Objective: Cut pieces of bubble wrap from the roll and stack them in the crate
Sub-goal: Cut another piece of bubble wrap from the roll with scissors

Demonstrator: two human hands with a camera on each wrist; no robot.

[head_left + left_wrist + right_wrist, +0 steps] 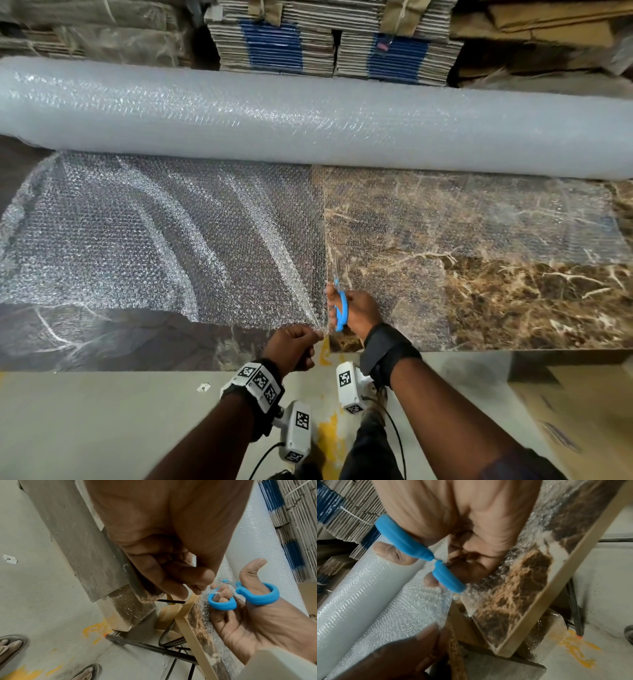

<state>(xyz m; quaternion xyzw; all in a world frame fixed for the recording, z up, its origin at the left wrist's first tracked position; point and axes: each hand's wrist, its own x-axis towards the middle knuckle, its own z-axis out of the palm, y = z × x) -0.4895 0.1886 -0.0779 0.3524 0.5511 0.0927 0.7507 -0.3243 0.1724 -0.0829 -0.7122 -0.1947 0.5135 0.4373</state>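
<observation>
Your left hand [295,346] pinches the near corner of the sheet [164,240] at the lower centre of the head view, thumb and fingers curled on the film and lifting it off the table [513,291]. Your right hand [356,310] sits just beside it, to the right, thumb and fingers through the blue loops of the scissors [340,306]; the loops stand apart in the wrist views, so the blades look open, though you can hardly see them against the wrap.

The roll [308,116] lies across the upper part of the frame, its long axis running left to right, well apart from both hands. The sheet pulled off it covers the left and middle of the table, with a thinner layer reaching the right side. The scissors point straight up the frame, away from you and toward the roll, so the cut line runs at a right angle to the roll's axis.

That is what the coming move turns on: the cut looks barely begun at the near edge, and your right hand has to travel up the frame along that line while your left, on the left side of the cut, keeps the film taut. No crate shows in any view.
</observation>
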